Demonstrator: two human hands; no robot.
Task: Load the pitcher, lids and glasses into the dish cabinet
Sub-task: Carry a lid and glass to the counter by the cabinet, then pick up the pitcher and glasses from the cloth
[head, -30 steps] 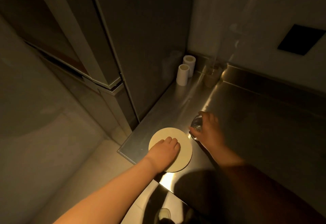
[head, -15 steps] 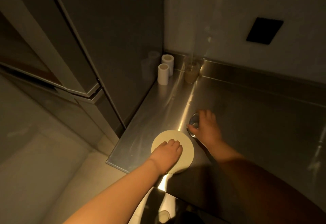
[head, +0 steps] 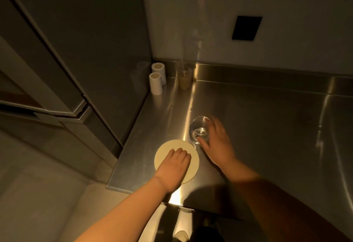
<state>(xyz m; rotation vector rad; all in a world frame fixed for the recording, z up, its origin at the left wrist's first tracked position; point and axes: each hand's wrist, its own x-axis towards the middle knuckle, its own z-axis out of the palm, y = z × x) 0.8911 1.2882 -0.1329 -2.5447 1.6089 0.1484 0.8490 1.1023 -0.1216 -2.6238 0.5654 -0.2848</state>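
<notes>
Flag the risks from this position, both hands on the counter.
1. The clear glass sits beside the right hand, whose fingers are spread and motion-blurred; a fast sideways contact could tip it.
2. The round lid under the left hand lies near the steel counter front edge; sliding it could drop it to the floor.
3. Dim light and glare make the glass hard to see.

Steel counter (head: 267,127) lies bare to the right — far-left corner is blocked by two white rolls (head: 157,78) and a cup (head: 185,80).
</notes>
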